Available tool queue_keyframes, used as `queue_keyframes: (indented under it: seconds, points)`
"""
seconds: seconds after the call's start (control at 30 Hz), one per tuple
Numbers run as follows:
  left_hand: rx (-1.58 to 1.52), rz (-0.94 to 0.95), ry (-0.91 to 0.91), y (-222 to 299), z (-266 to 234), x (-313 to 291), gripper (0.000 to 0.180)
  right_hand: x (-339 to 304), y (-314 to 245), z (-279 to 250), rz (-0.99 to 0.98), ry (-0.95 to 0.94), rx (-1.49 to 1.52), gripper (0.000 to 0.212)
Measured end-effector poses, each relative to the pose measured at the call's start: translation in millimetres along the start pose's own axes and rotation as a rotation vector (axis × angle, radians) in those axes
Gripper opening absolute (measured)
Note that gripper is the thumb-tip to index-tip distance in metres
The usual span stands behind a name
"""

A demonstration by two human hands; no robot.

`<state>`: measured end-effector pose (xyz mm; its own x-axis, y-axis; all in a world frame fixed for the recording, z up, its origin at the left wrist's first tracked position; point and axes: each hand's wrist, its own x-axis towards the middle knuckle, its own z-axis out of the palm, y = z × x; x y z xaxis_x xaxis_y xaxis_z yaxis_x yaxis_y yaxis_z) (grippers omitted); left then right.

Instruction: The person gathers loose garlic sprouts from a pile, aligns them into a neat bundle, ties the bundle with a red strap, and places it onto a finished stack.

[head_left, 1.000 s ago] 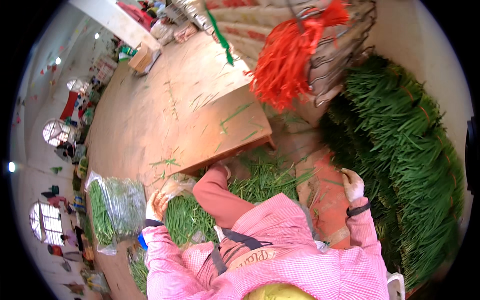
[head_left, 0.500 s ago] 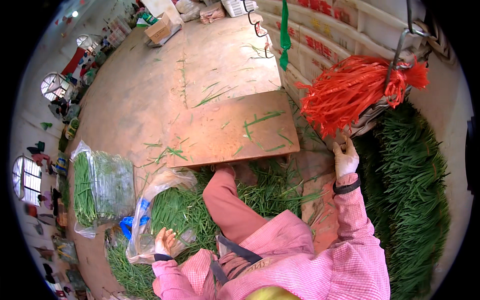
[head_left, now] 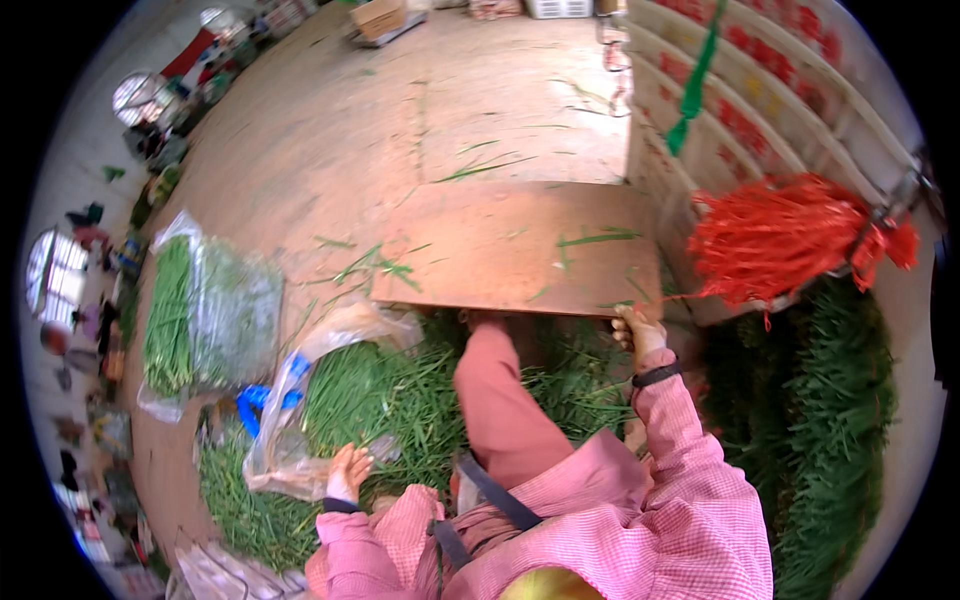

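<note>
My right hand (head_left: 640, 325) is at the right front corner of a low wooden board table (head_left: 520, 265), its fingers pinched. A thin red strand stretches from these fingers to the hanging bunch of red plastic ties (head_left: 785, 240). My left hand (head_left: 349, 470) is palm up with loosely curled, parted fingers and holds nothing. It hovers beside an opened clear plastic bag (head_left: 270, 465), where long green leafy stalks (head_left: 350, 395) lie. A blue strip (head_left: 255, 405) shows at the bag's left edge.
Packed green stalks (head_left: 170, 310) in clear plastic lie at the left. Dense green bundles (head_left: 840, 400) stand at the right below cream slatted crates (head_left: 740, 130) with a green ribbon (head_left: 694, 95). A cardboard box (head_left: 378, 17) sits far back. Loose leaves litter table and floor.
My right hand has left the underside of the red bunch and come left to the table corner, drawing out a red strand. My left hand stays beside the bag. The view has shifted.
</note>
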<state>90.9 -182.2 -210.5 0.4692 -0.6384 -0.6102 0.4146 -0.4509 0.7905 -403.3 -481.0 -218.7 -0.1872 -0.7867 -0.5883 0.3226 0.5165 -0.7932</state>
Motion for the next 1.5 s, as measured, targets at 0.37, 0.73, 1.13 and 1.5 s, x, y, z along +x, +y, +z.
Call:
queue_keyframes:
  seconds: [0.37, 0.73, 1.13, 1.5]
  points:
    - [0.026, -0.016, 0.076, 7, -24, -18, 0.043, 125, 33, 253, 0.373, -0.905, 0.123, 0.019]
    - [1.034, 0.161, 0.215, -30, -75, 65, 0.073, -11, 46, 325, -0.421, -0.755, -1.157, 0.039]
    - [1.57, -0.048, 0.163, -8, -165, 152, 0.071, -65, 232, 444, -1.077, -1.55, -1.388, 0.031]
    - [1.488, 0.319, 1.104, 14, -263, 192, 0.085, -152, 478, 634, -1.548, -1.934, -1.542, 0.059]
